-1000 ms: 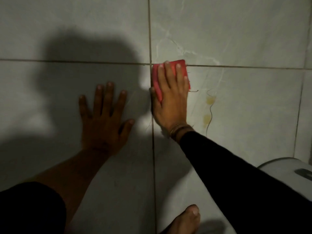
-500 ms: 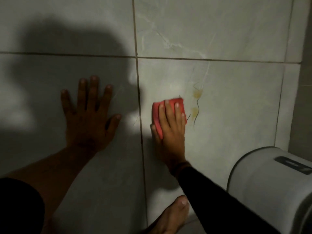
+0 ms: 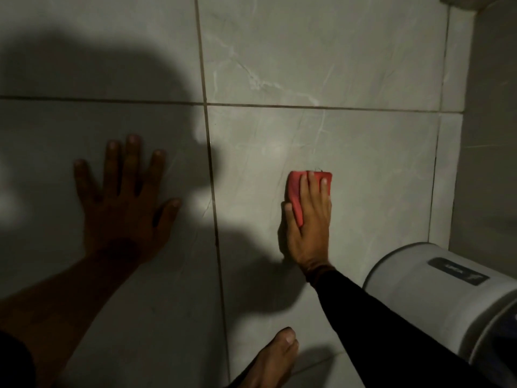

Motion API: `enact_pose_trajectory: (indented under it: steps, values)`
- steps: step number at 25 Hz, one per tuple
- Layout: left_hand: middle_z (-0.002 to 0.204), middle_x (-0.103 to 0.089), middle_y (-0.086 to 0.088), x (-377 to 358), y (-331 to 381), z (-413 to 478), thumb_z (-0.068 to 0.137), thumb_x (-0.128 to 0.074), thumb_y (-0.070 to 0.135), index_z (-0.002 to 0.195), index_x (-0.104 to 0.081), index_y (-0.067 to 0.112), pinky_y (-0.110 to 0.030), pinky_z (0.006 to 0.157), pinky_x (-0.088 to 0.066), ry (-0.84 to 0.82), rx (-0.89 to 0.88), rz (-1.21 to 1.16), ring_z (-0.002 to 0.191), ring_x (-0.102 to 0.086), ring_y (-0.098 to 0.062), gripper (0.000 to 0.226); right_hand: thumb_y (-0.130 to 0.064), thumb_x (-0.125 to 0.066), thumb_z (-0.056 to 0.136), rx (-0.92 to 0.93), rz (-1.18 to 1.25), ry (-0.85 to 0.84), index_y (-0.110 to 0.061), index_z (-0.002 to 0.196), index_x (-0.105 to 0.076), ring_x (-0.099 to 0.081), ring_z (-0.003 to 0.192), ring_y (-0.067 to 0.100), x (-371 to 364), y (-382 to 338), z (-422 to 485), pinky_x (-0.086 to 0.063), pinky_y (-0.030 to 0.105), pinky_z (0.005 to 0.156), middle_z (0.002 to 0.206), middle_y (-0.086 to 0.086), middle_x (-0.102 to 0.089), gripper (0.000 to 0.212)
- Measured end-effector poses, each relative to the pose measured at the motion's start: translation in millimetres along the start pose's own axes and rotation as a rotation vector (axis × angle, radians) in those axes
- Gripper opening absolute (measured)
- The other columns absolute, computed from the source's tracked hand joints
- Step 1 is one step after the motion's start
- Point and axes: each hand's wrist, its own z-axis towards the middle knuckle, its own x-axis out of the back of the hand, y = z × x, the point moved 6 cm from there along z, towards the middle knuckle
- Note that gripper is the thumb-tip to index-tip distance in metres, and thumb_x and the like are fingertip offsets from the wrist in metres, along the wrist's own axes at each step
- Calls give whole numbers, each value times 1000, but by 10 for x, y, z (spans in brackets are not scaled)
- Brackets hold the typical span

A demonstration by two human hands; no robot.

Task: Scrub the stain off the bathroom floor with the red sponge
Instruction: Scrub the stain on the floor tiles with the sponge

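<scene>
The red sponge (image 3: 296, 191) lies flat on the grey tiled floor (image 3: 363, 177), right of the vertical grout line. My right hand (image 3: 309, 225) presses on top of it, fingers over its upper face and thumb at its left edge. The yellow stain is hidden; the sponge and hand cover the spot where it was. My left hand (image 3: 126, 200) rests flat on the tile to the left, in shadow, fingers spread, holding nothing.
A white toilet (image 3: 436, 298) fills the lower right corner. A wall (image 3: 492, 135) rises along the right edge. My bare foot (image 3: 274, 362) stands on the floor at the bottom centre. A large shadow covers the left tiles.
My right hand has slid the sponge toward me and then rightward, onto the yellow stain, which no longer shows. The view has shifted right. My left hand has stayed planted.
</scene>
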Motion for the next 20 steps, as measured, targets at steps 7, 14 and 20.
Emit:
enact_pose_trajectory:
  steps: [7,14,20]
  values:
    - [184,-1,-12,-44,-17,12,100,-32,63,174,-12,28,-73,128,2,-9,-6,-5,169,-2,-40,84,-31,-47,108,207,-86,126,-6,165,-34,-14,166,44,136,-573,1279,-15,63,134,176,20,-28,64]
    - [184,0,-12,-45,-22,21,101,-30,63,174,-8,29,-73,128,2,-24,-11,22,170,5,-36,84,-30,-45,107,-112,-30,51,-2,165,-31,-10,166,42,162,428,158,-17,64,133,177,20,-23,66]
    - [183,-9,-15,-5,7,-6,100,-36,60,173,-21,24,-75,128,-1,-17,6,27,168,-10,-42,83,-33,-38,109,-181,-86,-72,-5,167,-27,-2,166,40,-155,-193,-664,-17,71,131,178,16,-10,65]
